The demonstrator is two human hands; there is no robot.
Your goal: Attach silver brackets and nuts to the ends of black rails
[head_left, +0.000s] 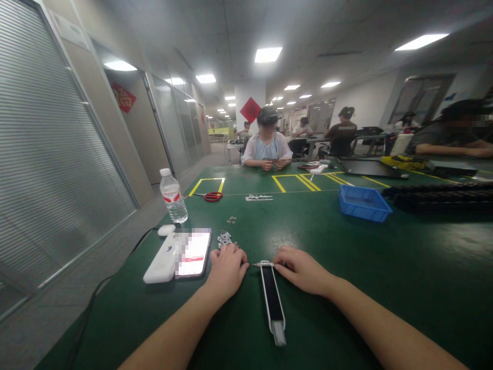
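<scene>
A long, narrow white frame with a black strip inside (272, 295) lies on the green table, with a grey tab (278, 334) at its near end. Across its far end runs a thin metal pin (257, 265), its tip pointing left. My right hand (304, 268) pinches the right side of that far end, at the pin. Palm down on the table, my left hand (228, 270) rests a little left of the pin's tip, fingers bent and somewhat apart, with nothing visible in them. Small metal pieces (224, 239) lie in a pile just beyond its fingertips.
Left of my hands lie a phone (197, 252), a white power bank (159, 259) and a white case (167, 230), beside a water bottle (173, 198). Farther off are red-handled scissors (212, 197), small rings (231, 220), white strips (259, 197) and a blue bin (364, 203). A person (267, 146) sits opposite.
</scene>
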